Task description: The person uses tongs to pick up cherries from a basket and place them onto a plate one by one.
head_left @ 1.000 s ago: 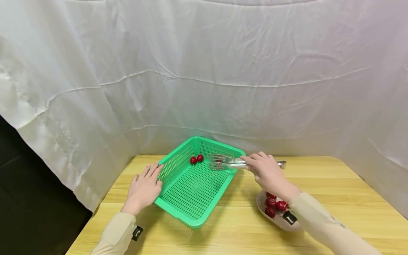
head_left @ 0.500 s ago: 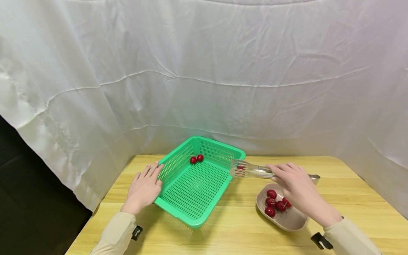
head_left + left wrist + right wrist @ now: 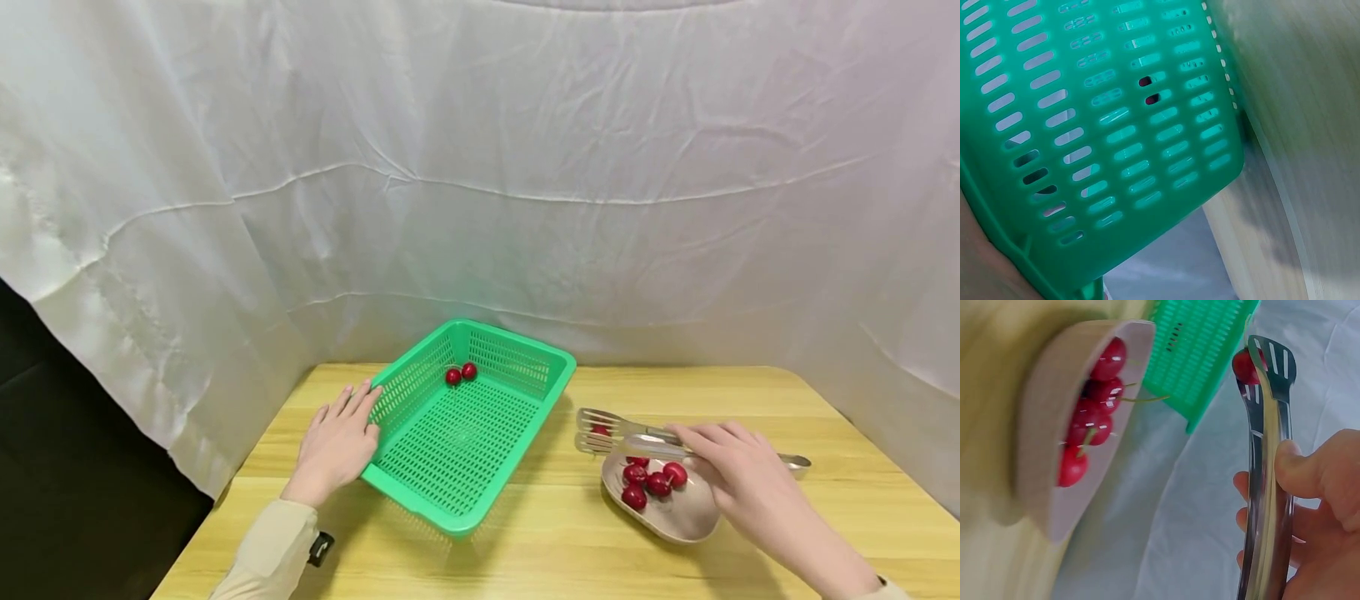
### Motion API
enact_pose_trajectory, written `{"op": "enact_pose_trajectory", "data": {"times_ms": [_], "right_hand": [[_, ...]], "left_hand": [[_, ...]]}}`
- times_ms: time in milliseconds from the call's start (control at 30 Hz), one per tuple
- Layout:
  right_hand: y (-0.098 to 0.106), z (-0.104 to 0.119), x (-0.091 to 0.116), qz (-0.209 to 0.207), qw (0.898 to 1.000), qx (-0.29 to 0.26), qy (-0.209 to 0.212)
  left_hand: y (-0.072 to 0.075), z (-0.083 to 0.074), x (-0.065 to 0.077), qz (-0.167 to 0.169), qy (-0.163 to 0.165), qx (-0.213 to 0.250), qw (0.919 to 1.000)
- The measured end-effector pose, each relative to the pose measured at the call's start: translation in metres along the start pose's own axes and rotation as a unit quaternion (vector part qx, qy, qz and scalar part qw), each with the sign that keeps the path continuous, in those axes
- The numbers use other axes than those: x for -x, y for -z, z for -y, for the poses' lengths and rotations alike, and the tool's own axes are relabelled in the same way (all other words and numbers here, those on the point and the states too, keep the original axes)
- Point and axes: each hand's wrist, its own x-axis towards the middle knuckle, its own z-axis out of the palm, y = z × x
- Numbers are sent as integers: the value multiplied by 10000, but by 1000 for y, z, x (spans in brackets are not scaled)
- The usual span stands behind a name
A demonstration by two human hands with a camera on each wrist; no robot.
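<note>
My right hand [image 3: 742, 471] grips metal tongs [image 3: 1266, 487] between thumb and fingers. A red cherry [image 3: 1246, 366] with a stem is pinched between the slotted tips, just above the far-left rim of an oval pinkish bowl [image 3: 693, 512]. Inside that bowl lie several more cherries [image 3: 1088, 419], some with green stems. My left hand [image 3: 337, 442] rests on the left rim of a green perforated basket [image 3: 517, 454], its fingers straight over the edge. Two cherries [image 3: 453, 377] sit in the basket's far-left corner; bits of red show through its slots in the left wrist view.
Basket and bowl stand on a wooden table [image 3: 540, 550], with a gap between them. A pale curtain [image 3: 480, 233] hangs behind the table and along its sides. Something black [image 3: 75, 450] is at the left edge of the view.
My right hand has carried the tongs and the cherry from over the basket's right side, across its rim, toward the bowl on the right. My left hand has stayed on the basket.
</note>
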Motion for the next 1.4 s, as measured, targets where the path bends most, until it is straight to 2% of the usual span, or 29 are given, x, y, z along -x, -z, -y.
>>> {"op": "enact_pose_trajectory", "data": {"times_ms": [333, 733, 967, 1200, 1400], "right_hand": [[-5, -16, 36, 159, 9995, 259, -32], [-8, -27, 68, 425, 9977, 285, -448], [-7, -24, 68, 389, 9978, 152, -513], [-6, -20, 59, 561, 9964, 44, -634], [-9, -15, 52, 364, 9985, -5, -414]], "left_hand": [[-1, 1, 0, -13, 4, -38, 10000], [-1, 2, 2, -79, -18, -70, 9999], [0, 1, 0, -74, -17, -49, 10000], [0, 0, -2, -68, 6, -3, 10000], [-1, 1, 0, -42, 25, 16, 10000]]}}
